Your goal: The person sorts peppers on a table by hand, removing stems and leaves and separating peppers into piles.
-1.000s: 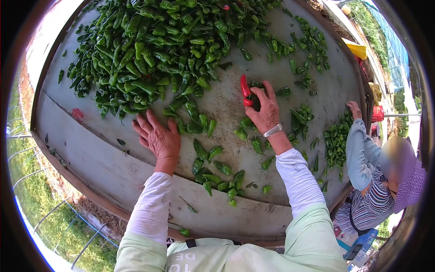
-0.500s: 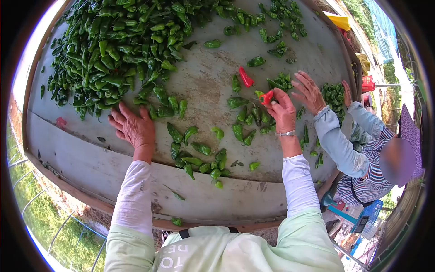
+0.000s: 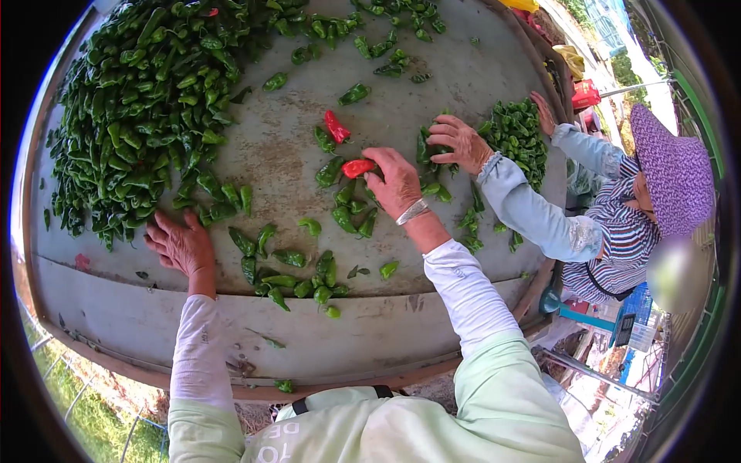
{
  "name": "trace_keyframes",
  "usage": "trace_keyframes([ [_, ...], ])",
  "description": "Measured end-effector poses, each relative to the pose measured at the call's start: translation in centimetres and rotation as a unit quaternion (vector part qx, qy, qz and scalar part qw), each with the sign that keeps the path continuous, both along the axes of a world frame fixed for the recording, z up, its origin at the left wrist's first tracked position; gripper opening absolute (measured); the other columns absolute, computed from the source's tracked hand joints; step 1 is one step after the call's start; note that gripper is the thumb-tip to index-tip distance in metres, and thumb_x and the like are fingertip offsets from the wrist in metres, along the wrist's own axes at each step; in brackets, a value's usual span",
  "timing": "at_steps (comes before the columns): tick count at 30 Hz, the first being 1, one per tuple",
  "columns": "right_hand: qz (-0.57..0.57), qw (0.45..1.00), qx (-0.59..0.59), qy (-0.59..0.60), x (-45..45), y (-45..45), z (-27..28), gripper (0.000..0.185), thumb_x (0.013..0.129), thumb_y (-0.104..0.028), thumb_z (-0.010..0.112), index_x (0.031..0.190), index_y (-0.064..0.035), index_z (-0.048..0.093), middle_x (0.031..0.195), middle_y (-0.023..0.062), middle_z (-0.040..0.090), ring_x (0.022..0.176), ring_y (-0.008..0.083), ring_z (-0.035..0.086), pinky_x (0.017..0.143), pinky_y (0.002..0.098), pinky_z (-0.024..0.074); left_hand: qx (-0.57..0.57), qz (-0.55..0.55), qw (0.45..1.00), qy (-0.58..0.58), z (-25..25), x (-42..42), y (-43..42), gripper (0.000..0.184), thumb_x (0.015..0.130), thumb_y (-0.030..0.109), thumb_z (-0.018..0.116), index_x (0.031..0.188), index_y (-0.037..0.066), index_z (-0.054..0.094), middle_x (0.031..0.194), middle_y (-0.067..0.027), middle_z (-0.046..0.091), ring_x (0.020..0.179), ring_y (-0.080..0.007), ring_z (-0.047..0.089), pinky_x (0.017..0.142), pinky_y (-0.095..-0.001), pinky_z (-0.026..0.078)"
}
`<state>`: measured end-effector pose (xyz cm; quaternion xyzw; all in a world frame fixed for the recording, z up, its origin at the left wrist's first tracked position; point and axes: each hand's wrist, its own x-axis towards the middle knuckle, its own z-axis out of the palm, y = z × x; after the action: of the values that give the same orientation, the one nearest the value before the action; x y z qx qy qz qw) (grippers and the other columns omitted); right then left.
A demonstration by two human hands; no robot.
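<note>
My right hand (image 3: 396, 185) pinches a red pepper (image 3: 357, 168) between thumb and fingers, just above the table. Another red pepper (image 3: 336, 126) lies a little farther off, touching or close to a green pepper (image 3: 324, 140). Loose green peppers (image 3: 344, 219) lie below and beside my right hand. My left hand (image 3: 184, 247) rests palm down with its fingers apart, at the near edge of a big heap of green peppers (image 3: 131, 131). It holds nothing that I can see. Between my hands is a loose cluster of green peppers (image 3: 305, 285).
At the right a co-worker in a purple hat (image 3: 673, 170) reaches over the table (image 3: 270, 147). One co-worker's hand (image 3: 461, 144) is at some green peppers; the other hand (image 3: 543, 114) is beside a smaller pepper pile (image 3: 513, 139). A raised wooden rim (image 3: 370, 378) edges the table.
The view has swung to the right. My right hand, still holding the red pepper, has shifted slightly left and nearer. The co-worker's near hand has come down onto green peppers. My left hand stays by the heap.
</note>
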<state>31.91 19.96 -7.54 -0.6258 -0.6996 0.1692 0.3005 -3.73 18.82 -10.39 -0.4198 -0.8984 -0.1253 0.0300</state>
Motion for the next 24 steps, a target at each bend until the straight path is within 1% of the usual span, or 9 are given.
trace_keyframes([
  [4,-0.065,0.991,-0.061,0.095,0.9,-1.0,2.5,0.034,0.069,-0.005,0.064,0.103,-0.0079,0.058,0.095,0.0132,0.060,0.087,0.0292,0.057,0.076,0.0386,0.0477,0.004,0.002,1.000,0.020,-0.9,-0.5,0.0,0.068,0.085,0.050,0.048,0.140,0.016,0.025,0.146,-0.0115,0.020,0.135,-0.0357,0.013,0.100,-0.0536,0.021],
  [6,-0.056,0.992,-0.085,0.075,1.0,-2.4,2.5,0.034,0.069,-0.007,0.066,0.102,-0.0067,0.058,0.092,0.0128,0.060,0.087,0.0290,0.057,0.077,0.0390,0.0476,0.002,0.000,1.000,0.018,-0.9,-0.4,-0.1,0.069,0.085,0.050,0.048,0.140,0.016,0.025,0.146,-0.0116,0.020,0.135,-0.0359,0.013,0.100,-0.0536,0.021],
  [9,0.054,0.994,0.002,-0.100,-0.2,-4.2,1.3,0.034,0.066,-0.007,0.068,0.099,-0.0067,0.059,0.087,0.0129,0.059,0.083,0.0309,0.056,0.076,0.0400,0.0470,0.011,0.000,1.000,0.011,-0.7,-0.4,0.0,0.069,0.084,0.051,0.048,0.140,0.017,0.025,0.146,-0.0116,0.021,0.135,-0.0362,0.013,0.101,-0.0532,0.020],
  [12,0.041,0.993,-0.020,-0.105,-0.6,-4.0,1.1,0.037,0.064,-0.007,0.068,0.099,-0.0071,0.059,0.084,0.0124,0.058,0.081,0.0311,0.056,0.076,0.0403,0.0472,0.009,0.003,1.000,0.006,-0.6,-0.3,0.0,0.069,0.084,0.050,0.048,0.140,0.017,0.026,0.146,-0.0118,0.021,0.135,-0.0357,0.013,0.101,-0.0529,0.019],
  [14,0.034,0.996,-0.058,-0.052,0.0,-3.8,1.3,0.037,0.063,-0.005,0.067,0.098,-0.0071,0.059,0.084,0.0115,0.058,0.082,0.0305,0.056,0.076,0.0393,0.0475,0.009,0.007,1.000,0.002,-0.6,-0.2,0.0,0.068,0.084,0.049,0.048,0.140,0.017,0.026,0.146,-0.0118,0.021,0.136,-0.0354,0.012,0.102,-0.0528,0.018],
  [16,0.015,0.983,-0.168,0.065,0.4,-3.3,2.7,0.036,0.064,0.000,0.062,0.100,-0.0049,0.060,0.080,0.0113,0.058,0.078,0.0251,0.059,0.072,0.0342,0.0494,0.009,0.004,1.000,-0.001,-0.3,-0.1,0.0,0.068,0.084,0.049,0.048,0.140,0.017,0.026,0.146,-0.0119,0.021,0.136,-0.0354,0.012,0.102,-0.0529,0.018],
  [18,-0.002,0.985,-0.147,0.094,0.1,-2.6,2.8,0.036,0.063,0.001,0.061,0.098,-0.0048,0.060,0.084,0.0116,0.058,0.081,0.0252,0.060,0.074,0.0333,0.0496,0.011,0.002,1.000,-0.004,-0.4,0.0,-0.1,0.067,0.084,0.048,0.048,0.140,0.017,0.026,0.146,-0.0120,0.021,0.136,-0.0354,0.012,0.102,-0.0531,0.018],
  [20,0.026,0.999,-0.015,-0.015,-0.7,-1.7,2.1,0.036,0.063,-0.002,0.064,0.098,-0.0068,0.059,0.088,0.0102,0.056,0.085,0.0270,0.057,0.074,0.0384,0.0488,0.018,0.000,1.000,0.003,-0.7,-0.2,-0.1,0.067,0.084,0.048,0.049,0.140,0.017,0.026,0.146,-0.0125,0.021,0.136,-0.0354,0.011,0.102,-0.0535,0.017],
  [24,0.068,0.987,0.006,-0.147,-3.6,-0.8,1.7,0.037,0.063,-0.002,0.064,0.099,-0.0080,0.056,0.088,0.0112,0.054,0.087,0.0278,0.056,0.073,0.0398,0.0488,0.013,0.008,1.000,-0.007,0.0,0.1,0.0,0.067,0.085,0.047,0.049,0.140,0.017,0.026,0.146,-0.0128,0.021,0.136,-0.0353,0.011,0.103,-0.0538,0.017],
])
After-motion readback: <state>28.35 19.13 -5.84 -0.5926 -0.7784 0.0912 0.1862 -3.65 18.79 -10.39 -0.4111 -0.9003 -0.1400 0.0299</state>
